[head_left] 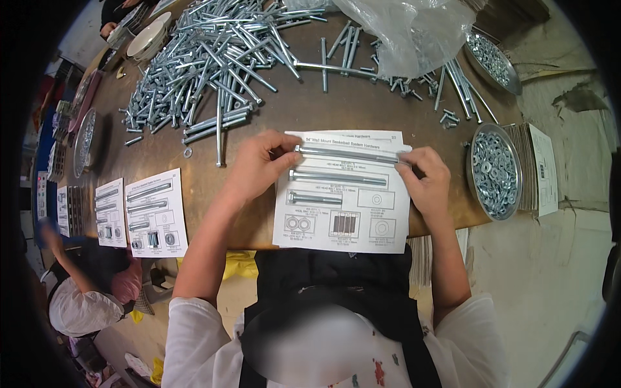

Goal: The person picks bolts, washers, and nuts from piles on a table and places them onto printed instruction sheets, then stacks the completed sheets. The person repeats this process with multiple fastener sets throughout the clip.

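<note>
Long bolt (348, 154) between both hands, fingertips touching.

Bolt pile (213, 58) behind, washer bowl (495, 169) right.

White short-sleeved shirt under a black apron (small coloured flecks near the hem); forearms bare.

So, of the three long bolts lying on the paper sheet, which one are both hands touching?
The topmost bolt, the longest: the left hand pinches its head end, the right hand its other end.
</note>
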Demonstrator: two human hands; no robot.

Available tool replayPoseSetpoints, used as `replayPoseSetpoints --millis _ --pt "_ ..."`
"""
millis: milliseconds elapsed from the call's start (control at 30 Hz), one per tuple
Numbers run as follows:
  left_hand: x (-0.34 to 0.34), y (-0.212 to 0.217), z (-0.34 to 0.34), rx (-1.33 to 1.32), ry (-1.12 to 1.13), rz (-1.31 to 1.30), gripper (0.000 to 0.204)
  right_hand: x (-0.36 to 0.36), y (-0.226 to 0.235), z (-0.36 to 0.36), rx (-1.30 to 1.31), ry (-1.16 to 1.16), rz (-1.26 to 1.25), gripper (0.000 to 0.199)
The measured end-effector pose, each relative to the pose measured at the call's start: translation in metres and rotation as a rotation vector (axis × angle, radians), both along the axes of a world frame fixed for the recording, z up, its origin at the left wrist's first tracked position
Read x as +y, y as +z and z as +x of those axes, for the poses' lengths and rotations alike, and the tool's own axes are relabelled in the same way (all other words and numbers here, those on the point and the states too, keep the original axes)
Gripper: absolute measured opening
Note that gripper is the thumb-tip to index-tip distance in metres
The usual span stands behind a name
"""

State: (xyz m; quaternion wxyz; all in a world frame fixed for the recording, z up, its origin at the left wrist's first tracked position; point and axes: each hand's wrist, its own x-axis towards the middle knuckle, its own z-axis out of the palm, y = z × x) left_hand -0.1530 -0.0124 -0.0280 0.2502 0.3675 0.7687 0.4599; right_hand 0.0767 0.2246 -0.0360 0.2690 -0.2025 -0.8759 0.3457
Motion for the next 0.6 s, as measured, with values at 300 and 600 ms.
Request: replayPoseSetpoints --millis 300,600 --pt "-0.042 -0.024 0.072 -0.278 0.169 0.196 0.080 -0.026 -0.015 0.020 0.154 0.091 -0.783 0.066" --pt "-0.043 -0.040 0.087 -0.411 0.238 0.423 0.073 0.014 0.007 -0.009 -0.129 0.028 -0.606 0.058"
